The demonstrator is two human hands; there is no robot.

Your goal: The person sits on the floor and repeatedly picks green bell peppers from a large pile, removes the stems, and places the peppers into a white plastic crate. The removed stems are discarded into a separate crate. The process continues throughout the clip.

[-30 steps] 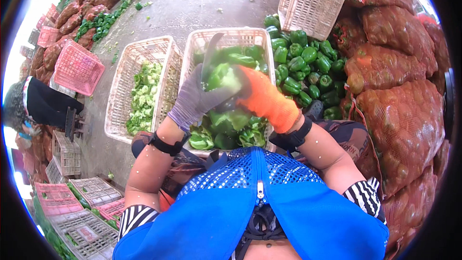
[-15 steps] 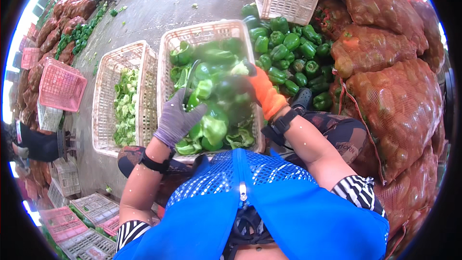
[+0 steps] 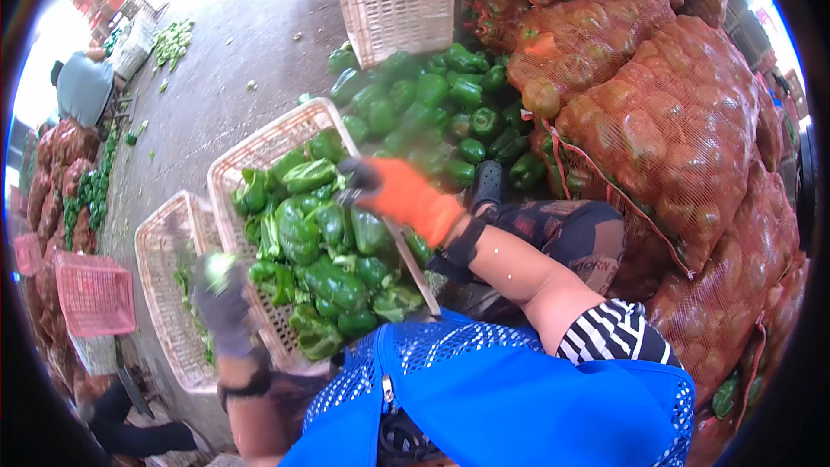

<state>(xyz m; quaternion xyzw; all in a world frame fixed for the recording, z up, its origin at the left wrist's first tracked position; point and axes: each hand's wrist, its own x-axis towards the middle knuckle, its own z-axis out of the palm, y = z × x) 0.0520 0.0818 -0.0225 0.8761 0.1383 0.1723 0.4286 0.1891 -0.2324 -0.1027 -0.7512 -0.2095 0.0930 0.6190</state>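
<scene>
My left hand (image 3: 223, 311), in a grey glove and smeared by motion, is over the gap between two crates. A pale green pepper piece (image 3: 221, 273) shows at its fingers. My right hand (image 3: 402, 196), in an orange glove with dark fingertips, passes over the right rim of the nearer crate (image 3: 251, 140). Blur hides whether its fingers hold anything. That tilted crate is filled with green bell peppers (image 3: 333, 284), several of them cut open. Whole green peppers (image 3: 467, 91) lie heaped on the floor beyond my right hand.
A second crate (image 3: 160, 242) with green scraps stands left of the full one. An upright pale crate (image 3: 393, 9) stands behind the pepper heap. Red mesh sacks (image 3: 657, 121) are stacked at the right. Further left are a pink crate (image 3: 95, 294) and a person (image 3: 85, 91).
My left hand has swung left, out of the pepper crate. My right hand has shifted to the crate's right rim. The whole view has turned rightward, so the crates sit further left.
</scene>
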